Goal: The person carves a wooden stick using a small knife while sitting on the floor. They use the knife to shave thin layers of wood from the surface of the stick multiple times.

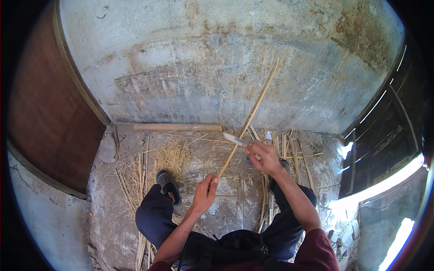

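Person seated on a concrete floor (pixel 226 212), legs apart, working a long bamboo strip (pixel 253 108). Left hand (pixel 204 194) is closed round the strip's lower end, fingers wrapped over it, thumb on top near the end; strip runs out of the fist up and to the right, tilted, its far tip in front of the stained wall (pixel 217 58). Right hand (pixel 266 156) is closed on the handle of a knife (pixel 235 138); blade points left and crosses the strip just above the left hand's grip. Blade looks to be touching the strip's edge, but contact is hard to confirm at this size. So the strip sits between the two hands: gripped at the bottom, blade against it midway up the lower part.

On the floor: a thick bamboo pole (pixel 176 128) lying along the base of the wall, a heap of fine shavings (pixel 172 156) left of centre, more split strips (pixel 289 151) beside the right leg. A dark sandal (pixel 168 185) on the left foot. Brown door (pixel 49 113) at left.
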Available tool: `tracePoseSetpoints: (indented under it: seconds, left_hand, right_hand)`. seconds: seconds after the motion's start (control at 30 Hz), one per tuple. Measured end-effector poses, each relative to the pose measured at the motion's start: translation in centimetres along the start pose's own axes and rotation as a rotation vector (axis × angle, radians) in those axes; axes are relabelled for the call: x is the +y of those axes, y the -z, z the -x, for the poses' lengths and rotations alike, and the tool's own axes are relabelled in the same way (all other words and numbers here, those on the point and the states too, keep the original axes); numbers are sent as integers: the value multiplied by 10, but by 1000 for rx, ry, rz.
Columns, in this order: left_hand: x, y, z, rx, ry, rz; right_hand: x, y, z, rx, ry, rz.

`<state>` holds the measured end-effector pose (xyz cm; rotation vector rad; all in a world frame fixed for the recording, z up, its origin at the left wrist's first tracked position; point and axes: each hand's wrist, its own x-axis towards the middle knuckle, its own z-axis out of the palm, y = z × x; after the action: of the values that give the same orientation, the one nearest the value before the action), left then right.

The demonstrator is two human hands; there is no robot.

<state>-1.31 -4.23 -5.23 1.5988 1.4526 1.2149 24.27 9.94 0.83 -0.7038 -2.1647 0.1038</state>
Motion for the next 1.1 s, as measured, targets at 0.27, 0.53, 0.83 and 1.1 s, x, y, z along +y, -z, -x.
tracePoseSetpoints:
  seconds: [0.27,0.53,0.83,1.1]
  left_hand:
    - [-9,5,11,-57,16,-55]
    - [-22,7,14,-49,5,-40]
    - [-32,14,24,-104,16,-34]
    - [-57,24,43,-117,-14,-88]
  right_hand:
    - [37,24,-12,173,-223,29]
    - [20,14,-1,44,-78,-29]
    - [45,51,-15,129,-131,120]
    - [65,69,-18,160,-196,106]
